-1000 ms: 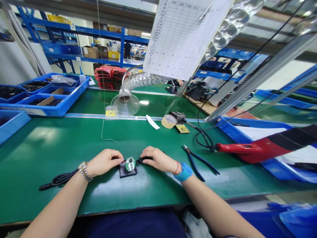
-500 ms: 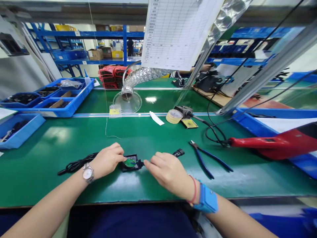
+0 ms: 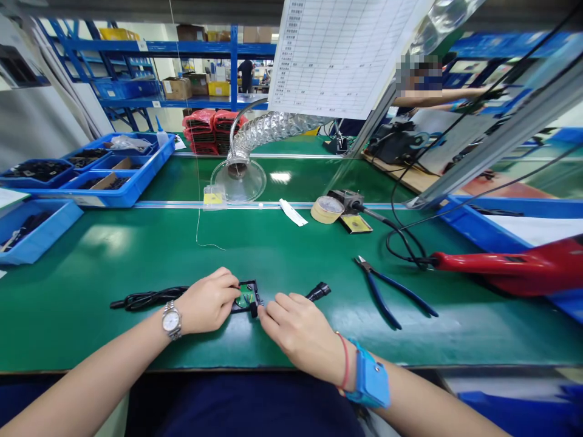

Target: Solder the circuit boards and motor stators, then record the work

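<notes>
A small black plastic housing lies on the green bench, with a green circuit board inside it. My left hand grips the housing's left side, fingertips over the board's edge. At the right side, my right hand pinches a black power cord by its strain relief, close against the housing wall; whether it is seated there I cannot tell. The cord's plug end sticks out beyond my right hand. Left of my left hand lies a coiled black cable.
Diagonal cutters lie open to the right. Behind are a tape roll, a white tube and a fume-extraction hood. Blue parts bins stand left, a red tool right. A co-worker's arm reaches across at the back.
My right hand has brought the strain relief closer to the housing and lower. The housing has turned slightly. A co-worker's arm has come into view at the back right.
</notes>
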Demonstrator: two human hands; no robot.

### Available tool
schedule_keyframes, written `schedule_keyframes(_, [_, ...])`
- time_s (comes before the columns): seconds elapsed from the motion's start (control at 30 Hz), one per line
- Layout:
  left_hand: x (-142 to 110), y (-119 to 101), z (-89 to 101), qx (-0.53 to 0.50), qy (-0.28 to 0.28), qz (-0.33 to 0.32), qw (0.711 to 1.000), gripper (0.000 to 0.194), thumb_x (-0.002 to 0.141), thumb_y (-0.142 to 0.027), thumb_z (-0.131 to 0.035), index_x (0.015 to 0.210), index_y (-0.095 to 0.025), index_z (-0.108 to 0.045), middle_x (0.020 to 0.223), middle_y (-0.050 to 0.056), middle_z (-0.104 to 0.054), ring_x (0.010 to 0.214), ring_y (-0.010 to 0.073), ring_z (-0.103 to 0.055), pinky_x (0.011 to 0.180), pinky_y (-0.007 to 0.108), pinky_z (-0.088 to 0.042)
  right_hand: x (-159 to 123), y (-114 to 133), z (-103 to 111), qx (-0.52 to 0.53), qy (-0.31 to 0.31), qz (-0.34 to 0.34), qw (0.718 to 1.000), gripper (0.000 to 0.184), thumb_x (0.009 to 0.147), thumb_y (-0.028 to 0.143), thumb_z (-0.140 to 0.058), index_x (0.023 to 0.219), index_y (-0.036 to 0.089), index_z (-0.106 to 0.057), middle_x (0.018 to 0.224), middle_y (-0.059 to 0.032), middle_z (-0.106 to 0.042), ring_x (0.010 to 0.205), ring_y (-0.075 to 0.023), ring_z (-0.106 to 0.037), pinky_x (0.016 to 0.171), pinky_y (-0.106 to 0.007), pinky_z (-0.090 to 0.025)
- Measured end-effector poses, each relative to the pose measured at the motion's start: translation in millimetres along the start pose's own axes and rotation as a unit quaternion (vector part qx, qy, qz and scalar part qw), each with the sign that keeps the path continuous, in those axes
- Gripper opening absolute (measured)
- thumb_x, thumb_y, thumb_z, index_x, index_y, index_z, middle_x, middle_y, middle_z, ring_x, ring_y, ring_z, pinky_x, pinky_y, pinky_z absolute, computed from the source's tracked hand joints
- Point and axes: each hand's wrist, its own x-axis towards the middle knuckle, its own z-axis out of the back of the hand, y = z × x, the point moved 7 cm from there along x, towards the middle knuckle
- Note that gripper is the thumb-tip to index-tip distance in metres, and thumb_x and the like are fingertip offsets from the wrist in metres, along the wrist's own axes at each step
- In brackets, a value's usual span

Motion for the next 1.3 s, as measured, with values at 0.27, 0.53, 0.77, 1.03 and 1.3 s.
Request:
schedule_keyframes(0.27, [-12, 3, -14.5, 0.062, 0.068, -0.034, 0.995, 0.033, 0.089, -0.042, -0.049, 0.114, -0.026, -0.061, 0.125, 0.002, -0.059, 0.096, 0.0242, -0.046, 0.078, 0.037, -0.043, -3, -11, -9, 0.052, 0.012, -0.050, 0.997, 0.016, 0.088, 0.012, -0.046, 0.084, 0.015, -0.061, 0.066, -0.0036, -0.057, 0.061, -0.0157, -0.045, 0.055, -0.030, -0.027])
schedule_keyframes(0.53, [-12, 6, -18.8, 0.056, 0.044, -0.029, 0.997, 0.027, 0.091, -0.038, -0.047, 0.111, -0.028, -0.063, 0.120, 0.001, -0.062, 0.091, 0.0204, -0.045, 0.075, 0.032, -0.040, 2, -11, -2, 0.070, 0.006, 0.007, 0.998, 0.036, 0.095, 0.011, -0.026, 0.085, 0.015, -0.060, 0.076, -0.0061, -0.056, 0.065, -0.0149, -0.047, 0.055, -0.028, -0.036])
schedule_keyframes(0.77, [-13, 7, -22.1, 0.058, 0.032, -0.038, 0.997, 0.027, 0.091, -0.036, -0.047, 0.111, -0.028, -0.063, 0.117, 0.002, -0.062, 0.091, 0.0195, -0.045, 0.076, 0.031, -0.040, 18, -31, -22, 0.019, 0.065, 0.007, 0.998, 0.024, 0.091, 0.010, -0.036, 0.092, 0.011, -0.060, 0.073, -0.0065, -0.055, 0.063, -0.0156, -0.047, 0.053, -0.029, -0.033])
schedule_keyframes(1.03, [-14, 6, -23.8, 0.065, 0.040, -0.036, 0.996, 0.027, 0.092, -0.035, -0.045, 0.110, -0.027, -0.062, 0.119, 0.001, -0.061, 0.089, 0.0196, -0.045, 0.073, 0.031, -0.041, 10, -42, -47, 0.035, 0.201, -0.077, 0.976, 0.016, 0.088, 0.012, -0.045, 0.089, 0.015, -0.060, 0.078, -0.0043, -0.062, 0.061, -0.0137, -0.054, 0.051, -0.029, -0.028])
schedule_keyframes(1.3, [-13, 4, -24.7, 0.077, 0.056, -0.029, 0.995, 0.027, 0.092, -0.037, -0.043, 0.108, -0.025, -0.062, 0.118, 0.003, -0.061, 0.088, 0.0203, -0.044, 0.070, 0.031, -0.041, 17, -51, -48, 0.084, 0.257, -0.022, 0.963, 0.016, 0.085, 0.011, -0.046, 0.081, 0.016, -0.061, 0.076, -0.0035, -0.063, 0.058, -0.0119, -0.053, 0.049, -0.028, -0.023])
